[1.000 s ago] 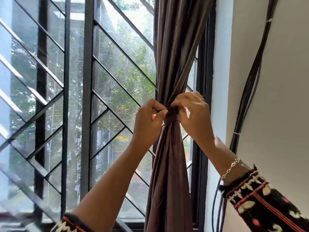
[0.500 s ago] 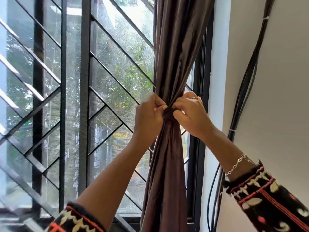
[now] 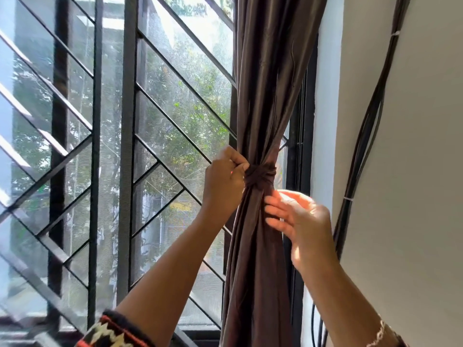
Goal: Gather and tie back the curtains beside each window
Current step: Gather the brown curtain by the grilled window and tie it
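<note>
Brown curtain (image 3: 260, 96) hanging gathered at the window's right edge, a knotted band (image 3: 259, 174) cinching its middle.
Left hand (image 3: 223, 181) is pinching the band's left side, fingers curled; right hand (image 3: 300, 221), fingers straight and relaxed, is brushing the folds just below it; barred grille (image 3: 125, 146) standing behind; black cables (image 3: 370, 121) climbing the wall (image 3: 413, 171).

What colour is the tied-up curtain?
It's a dark brown, shiny fabric curtain, clearest in the head view.
</note>
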`<state>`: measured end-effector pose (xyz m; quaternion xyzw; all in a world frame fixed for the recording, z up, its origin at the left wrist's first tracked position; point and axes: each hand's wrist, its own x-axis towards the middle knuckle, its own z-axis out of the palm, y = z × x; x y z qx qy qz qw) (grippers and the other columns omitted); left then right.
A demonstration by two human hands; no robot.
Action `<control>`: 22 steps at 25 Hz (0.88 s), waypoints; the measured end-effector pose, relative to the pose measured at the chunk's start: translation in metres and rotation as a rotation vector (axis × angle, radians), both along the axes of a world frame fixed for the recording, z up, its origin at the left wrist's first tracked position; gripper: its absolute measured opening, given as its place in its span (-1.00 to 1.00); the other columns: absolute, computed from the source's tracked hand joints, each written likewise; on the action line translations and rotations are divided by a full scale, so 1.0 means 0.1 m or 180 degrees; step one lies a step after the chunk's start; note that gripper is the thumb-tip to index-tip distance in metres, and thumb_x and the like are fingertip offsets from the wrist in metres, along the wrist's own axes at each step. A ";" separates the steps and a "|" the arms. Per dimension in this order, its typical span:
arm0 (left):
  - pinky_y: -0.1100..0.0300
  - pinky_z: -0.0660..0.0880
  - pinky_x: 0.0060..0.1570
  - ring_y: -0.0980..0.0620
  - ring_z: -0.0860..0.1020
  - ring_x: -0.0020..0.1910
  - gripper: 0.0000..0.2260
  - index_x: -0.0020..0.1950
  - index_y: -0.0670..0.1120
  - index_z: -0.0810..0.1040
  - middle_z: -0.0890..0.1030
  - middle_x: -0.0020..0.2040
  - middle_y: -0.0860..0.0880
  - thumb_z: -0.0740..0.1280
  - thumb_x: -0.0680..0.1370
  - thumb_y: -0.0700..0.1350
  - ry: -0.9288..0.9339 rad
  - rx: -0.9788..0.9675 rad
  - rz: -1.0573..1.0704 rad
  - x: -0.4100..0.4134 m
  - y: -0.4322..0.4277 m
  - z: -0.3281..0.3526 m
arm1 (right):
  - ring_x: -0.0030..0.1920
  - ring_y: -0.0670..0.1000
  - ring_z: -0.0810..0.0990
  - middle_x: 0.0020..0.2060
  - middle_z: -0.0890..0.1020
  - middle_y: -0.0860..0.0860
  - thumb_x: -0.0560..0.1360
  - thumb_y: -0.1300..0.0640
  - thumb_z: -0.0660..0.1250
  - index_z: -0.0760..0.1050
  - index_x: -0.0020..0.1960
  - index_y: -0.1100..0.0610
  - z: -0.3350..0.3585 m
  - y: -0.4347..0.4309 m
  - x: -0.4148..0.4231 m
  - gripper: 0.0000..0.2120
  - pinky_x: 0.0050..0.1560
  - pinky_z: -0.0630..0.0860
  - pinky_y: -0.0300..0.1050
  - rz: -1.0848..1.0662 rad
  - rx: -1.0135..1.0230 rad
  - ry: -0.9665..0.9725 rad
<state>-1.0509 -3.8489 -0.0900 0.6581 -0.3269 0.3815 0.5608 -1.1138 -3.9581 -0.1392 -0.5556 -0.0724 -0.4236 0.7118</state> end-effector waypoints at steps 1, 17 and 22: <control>0.23 0.33 -0.30 0.01 0.47 -0.30 -0.71 -0.31 0.00 0.38 0.51 -0.33 -0.02 0.29 0.48 -0.35 0.0061 -0.0030 -0.0054 0.00 0.00 0.00 | -0.34 -0.06 0.67 -0.39 0.68 0.02 0.50 0.29 0.29 0.56 -0.17 0.17 0.00 0.02 0.00 -0.89 -0.35 0.60 -0.23 0.0357 0.0318 0.0192; 0.34 0.35 -0.17 0.17 0.48 -0.28 -0.96 -0.26 -0.20 0.61 0.57 -0.27 0.00 0.42 0.39 -0.31 -0.0169 -0.0155 0.0138 0.01 0.02 0.09 | -0.37 -0.04 0.57 -0.46 0.60 0.01 0.40 0.32 0.38 0.55 -0.22 0.23 0.30 -0.30 0.16 -0.96 -0.37 0.53 -0.24 0.0484 0.0431 0.0710; 0.20 0.34 -0.24 0.07 0.49 -0.24 -0.87 -0.29 -0.09 0.56 0.58 -0.25 -0.01 0.41 0.41 -0.28 0.0139 -0.0264 0.0358 0.11 0.03 0.08 | -0.42 -0.04 0.51 -0.41 0.55 0.09 0.41 0.36 0.36 0.53 -0.24 0.28 0.21 -0.43 0.14 -0.93 -0.47 0.53 -0.29 0.0431 0.0503 0.0723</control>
